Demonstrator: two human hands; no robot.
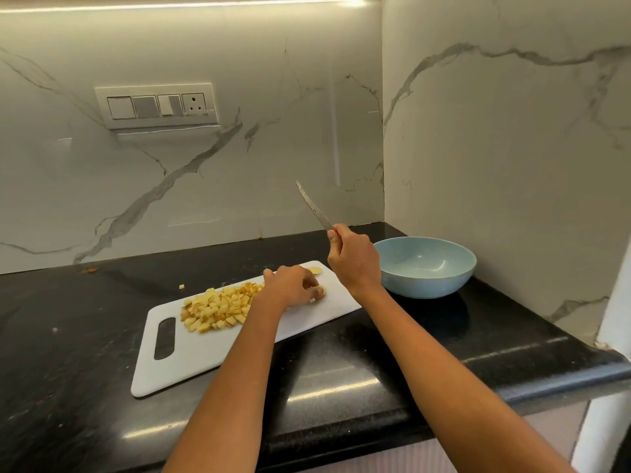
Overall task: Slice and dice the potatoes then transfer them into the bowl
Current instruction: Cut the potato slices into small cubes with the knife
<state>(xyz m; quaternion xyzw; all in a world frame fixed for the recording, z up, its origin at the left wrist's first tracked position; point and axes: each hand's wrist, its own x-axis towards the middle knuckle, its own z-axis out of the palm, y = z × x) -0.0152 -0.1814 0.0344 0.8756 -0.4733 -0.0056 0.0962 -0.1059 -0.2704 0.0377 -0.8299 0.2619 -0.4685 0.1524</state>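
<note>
Countertop [358, 380]: black stone, polished, finely speckled, throwing bright glossy reflections along its rounded front edge. Backsplash [211, 158] and side wall [505, 138]: white marble-look slabs with grey veining, smooth and glossy, mirroring the light strip above. Switch plate [157, 105]: white plastic, satin finish. Cutting board [191, 356]: white plastic, smooth, matt, with a cut-out handle slot. Bowl [425, 279]: pale blue, smooth; ceramic or plastic cannot be told; soft sheen inside. Knife [314, 206]: metal blade, dull grey, lightly reflective; handle hidden in the right hand [355, 261]. Diced potatoes [218, 305]: pale yellow cut faces, moist-looking, some with brownish skin.
</note>
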